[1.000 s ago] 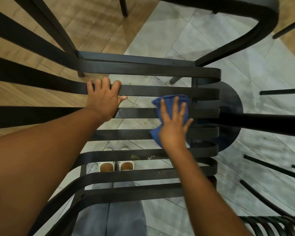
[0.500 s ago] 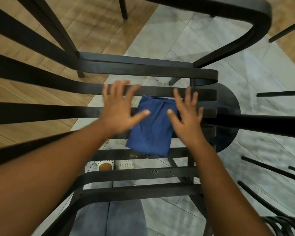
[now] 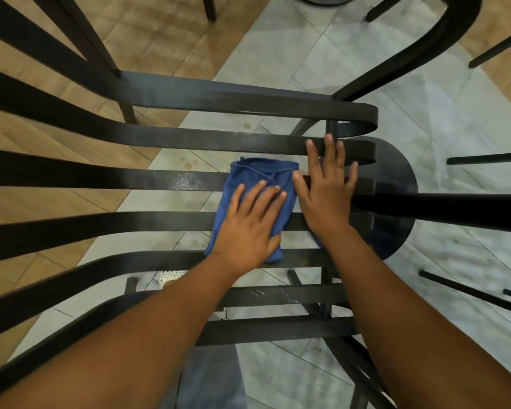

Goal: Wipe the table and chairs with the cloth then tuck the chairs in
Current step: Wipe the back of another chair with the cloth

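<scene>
Forearms hid the near slats of the black slatted chair seat point(image 3: 165, 140), whose left side ran out of view, and a white shoe point(image 3: 169, 278) showed only partly through a gap. Flat and unclenched, the left hand point(image 3: 250, 225) pressed the folded blue cloth point(image 3: 257, 175) onto the middle slats. Just beside it, toward the seat's right edge, the right hand point(image 3: 326, 191) lay spread on bare slats, gripping nothing; open slats stretched leftward.

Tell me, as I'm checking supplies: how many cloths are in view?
1. The blue cloth lies on the slatted chair seat, pressed under the left hand, with the right hand beside it. Others may be out of view.
</scene>
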Demonstrator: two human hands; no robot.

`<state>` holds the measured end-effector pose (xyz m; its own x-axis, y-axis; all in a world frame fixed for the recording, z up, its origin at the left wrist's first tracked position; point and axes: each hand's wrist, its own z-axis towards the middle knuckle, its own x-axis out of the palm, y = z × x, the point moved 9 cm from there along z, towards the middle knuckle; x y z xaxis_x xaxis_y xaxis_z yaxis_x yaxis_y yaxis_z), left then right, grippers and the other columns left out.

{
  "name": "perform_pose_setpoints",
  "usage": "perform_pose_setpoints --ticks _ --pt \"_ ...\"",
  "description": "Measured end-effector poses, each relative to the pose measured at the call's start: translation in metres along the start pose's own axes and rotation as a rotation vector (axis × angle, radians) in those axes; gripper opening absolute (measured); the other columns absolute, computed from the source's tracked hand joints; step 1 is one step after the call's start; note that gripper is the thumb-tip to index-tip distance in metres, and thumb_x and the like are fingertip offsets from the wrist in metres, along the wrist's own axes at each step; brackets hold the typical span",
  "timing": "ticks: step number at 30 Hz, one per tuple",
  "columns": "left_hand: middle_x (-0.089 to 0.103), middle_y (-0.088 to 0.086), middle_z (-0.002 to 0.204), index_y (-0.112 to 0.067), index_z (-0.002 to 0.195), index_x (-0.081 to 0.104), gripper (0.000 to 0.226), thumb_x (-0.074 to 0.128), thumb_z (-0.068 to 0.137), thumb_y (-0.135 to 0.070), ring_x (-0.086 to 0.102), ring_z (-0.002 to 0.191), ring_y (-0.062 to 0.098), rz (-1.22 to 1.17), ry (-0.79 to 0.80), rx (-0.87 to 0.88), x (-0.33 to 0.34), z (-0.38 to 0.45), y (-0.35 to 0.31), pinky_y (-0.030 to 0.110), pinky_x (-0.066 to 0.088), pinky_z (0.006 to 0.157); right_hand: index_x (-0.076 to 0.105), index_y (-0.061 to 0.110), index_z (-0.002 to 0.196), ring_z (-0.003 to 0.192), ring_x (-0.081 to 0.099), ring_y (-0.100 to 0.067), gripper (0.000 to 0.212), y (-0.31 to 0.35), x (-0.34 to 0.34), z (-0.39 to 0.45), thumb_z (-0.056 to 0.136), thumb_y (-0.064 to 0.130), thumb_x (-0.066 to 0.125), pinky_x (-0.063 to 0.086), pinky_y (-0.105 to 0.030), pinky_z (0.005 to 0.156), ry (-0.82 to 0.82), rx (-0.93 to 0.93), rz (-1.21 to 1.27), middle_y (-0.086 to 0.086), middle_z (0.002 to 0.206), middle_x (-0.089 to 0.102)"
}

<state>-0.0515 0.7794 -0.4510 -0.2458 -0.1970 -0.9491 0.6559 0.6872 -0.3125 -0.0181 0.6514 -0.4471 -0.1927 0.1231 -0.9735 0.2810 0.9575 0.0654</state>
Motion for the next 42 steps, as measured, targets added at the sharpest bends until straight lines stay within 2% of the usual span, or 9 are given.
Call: perform_pose_setpoints --ticks 7,13,19,22,26,31,35,38,42 --pt "0.055 0.013 0.11 -0.013 0.109 0.057 0.041 0.041 0.085 -0.043 0.04 0.103 0.032 0.025 0.031 -0.283 -0.018 -0.049 0.082 0.047 0.04 0.085 0.033 0.021 0.145 0.143 0.017 -0.03 0.054 0.007 -0.007 0.015 0.096 0.045 0.034 -0.001 -0.049 0.113 -0.092 0.01 0.001 -0.016 0.151 0.026" --pt "0.053 0.024 0.113 -0.001 0.11 0.057 0.038 0.044 0.092 -0.031 0.047 0.106 0.043 -0.131 -0.061 -0.698 -0.034 -0.067 0.121 0.051 0.037 0.091 0.05 0.017 0.129 0.127 0.04 -0.03 0.047 0.012 -0.01 0.03 0.094 0.045 0.037 0.018 -0.049 0.112 -0.213 -0.058 -0.028 -0.015 0.124 0.05" --pt "0.041 0.008 0.145 -0.018 0.136 0.048 0.053 0.036 0.086 -0.034 0.029 0.136 0.032 -0.004 -0.02 -0.15 -0.013 0.004 0.021 0.048 0.011 0.109 0.055 0.021 0.129 0.125 0.046 -0.033 0.041 0.016 -0.015 0.027 0.094 0.039 0.043 0.026 -0.05 0.11 -0.364 -0.118 -0.031 -0.017 0.12 0.056" --pt "0.03 0.01 0.152 -0.023 0.145 0.031 0.062 0.033 0.087 -0.042 0.019 0.14 0.035 0.03 0.067 -0.201 -0.003 0.006 0.031 0.05 0.003 0.112 0.055 0.023 0.131 0.127 0.045 -0.032 0.042 0.014 -0.016 0.026 0.095 0.041 0.041 0.024 -0.049 0.111 -0.379 -0.129 -0.016 -0.015 0.12 0.055" --pt "0.038 0.014 0.146 -0.017 0.143 0.035 0.064 0.034 0.085 -0.042 0.028 0.136 0.038 -0.009 0.036 -0.375 -0.017 -0.029 0.089 0.048 0.009 0.11 0.051 0.025 0.134 0.129 0.04 -0.029 0.045 0.014 -0.016 0.026 0.095 0.043 0.038 0.016 -0.046 0.114 -0.338 -0.124 0.016 -0.013 0.122 0.052" --pt "0.026 0.012 0.152 -0.009 0.144 0.033 0.066 0.06 0.083 -0.007 0.016 0.142 0.029 -0.158 -0.019 -0.492 -0.031 -0.075 0.129 0.04 0.006 0.113 0.048 0.027 0.136 0.13 0.038 -0.03 0.044 0.013 -0.014 0.027 0.095 0.041 0.037 0.015 -0.048 0.114 -0.304 -0.123 -0.015 -0.014 0.126 0.049" --pt "0.028 0.011 0.152 -0.007 0.142 0.036 0.064 0.061 0.083 -0.003 0.017 0.142 0.029 -0.275 -0.061 -0.584 -0.034 -0.074 0.1 0.035 0.008 0.113 0.047 0.028 0.136 0.131 0.036 -0.03 0.044 0.014 -0.012 0.028 0.093 0.038 0.037 0.01 -0.047 0.115 -0.276 -0.1 -0.009 -0.014 0.126 0.048" --pt "0.023 0.006 0.154 -0.013 0.144 0.034 0.063 0.058 0.086 -0.012 0.015 0.142 0.026 -0.276 0.055 -0.493 -0.019 -0.046 0.056 0.037 0.013 0.111 0.044 0.029 0.137 0.134 0.032 -0.029 0.044 0.013 -0.009 0.029 0.094 0.037 0.038 0.007 -0.045 0.116 -0.242 -0.081 -0.025 -0.014 0.129 0.045" --pt "0.054 0.011 0.132 -0.009 0.125 0.057 0.073 0.081 0.058 -0.025 0.051 0.12 0.034 -0.193 0.138 -0.271 0.005 -0.005 -0.017 0.043 0.044 0.092 0.045 0.029 0.137 0.135 0.033 -0.03 0.047 0.013 -0.01 0.028 0.093 0.039 0.032 0.008 -0.045 0.115 -0.257 -0.066 -0.039 -0.015 0.129 0.047"
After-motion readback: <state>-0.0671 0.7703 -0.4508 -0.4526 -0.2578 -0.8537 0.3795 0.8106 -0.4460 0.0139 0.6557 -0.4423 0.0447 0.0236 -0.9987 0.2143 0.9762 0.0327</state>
